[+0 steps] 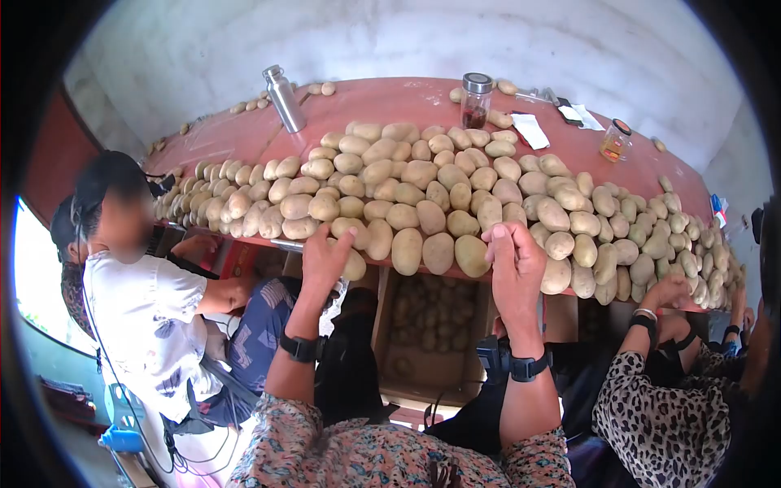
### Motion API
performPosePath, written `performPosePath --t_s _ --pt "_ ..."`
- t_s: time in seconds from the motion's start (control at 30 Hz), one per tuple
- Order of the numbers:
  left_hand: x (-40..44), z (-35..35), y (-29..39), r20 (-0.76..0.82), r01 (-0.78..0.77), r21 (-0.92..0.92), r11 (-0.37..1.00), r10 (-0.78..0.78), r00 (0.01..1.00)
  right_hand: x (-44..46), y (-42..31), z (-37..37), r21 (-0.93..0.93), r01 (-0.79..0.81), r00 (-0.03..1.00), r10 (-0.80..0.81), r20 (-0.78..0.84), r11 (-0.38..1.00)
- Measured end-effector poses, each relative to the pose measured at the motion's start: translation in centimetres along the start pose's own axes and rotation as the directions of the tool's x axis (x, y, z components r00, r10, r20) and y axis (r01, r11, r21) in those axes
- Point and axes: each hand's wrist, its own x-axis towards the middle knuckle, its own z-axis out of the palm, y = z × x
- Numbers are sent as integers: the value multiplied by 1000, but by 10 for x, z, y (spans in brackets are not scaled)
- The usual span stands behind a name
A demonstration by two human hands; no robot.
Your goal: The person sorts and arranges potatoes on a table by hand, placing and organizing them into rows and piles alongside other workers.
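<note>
Many potatoes (407,251) lie piled along the near edge of the red table (374,91). At the front left of the pile is my left hand (327,259), its thumb and index finger apart beside potatoes, with no potato clearly gripped. One potato (354,266) is just right of its palm. My right hand (517,264) is raised at the front edge, fingertips pressed together. What they hold, if anything, cannot be made out. A large potato (472,256) sits just left of that hand.
Below the table edge, between my arms, is a cardboard box (382,333) with potatoes inside. A steel bottle (285,99), a lidded jar (476,102) and a smaller jar (616,141) stand behind the pile. Co-workers sit on both sides, one co-worker's hand (670,290) at the pile's right.
</note>
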Motion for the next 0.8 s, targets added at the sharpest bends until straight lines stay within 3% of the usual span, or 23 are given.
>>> performPosePath --t_s 0.1,0.17,0.37,0.7,0.77,0.8 --pt "17 13 -14 -114 22 94 995 -11 993 0 -2 -3 16 1 1000 -1 -3 1000" --pt "17 17 -15 -204 133 67 989 -117 972 0 -5 -5 13 -8 1000 8 3 1000" --pt "12 15 -21 -256 74 -66 995 -89 963 0 -6 -5 25 7 1000 -8 13 1000" --pt "13 18 -48 -274 26 -223 975 -88 958 0 -8 -5 4 33 999 -33 8 999" --pt "10 14 -33 -75 205 -310 929 -239 968 0 -7 -5 -8 26 999 -26 23 1000" --pt "7 10 -23 -77 206 -308 929 -240 968 0 -7 -5 -6 26 999 -25 24 1000"
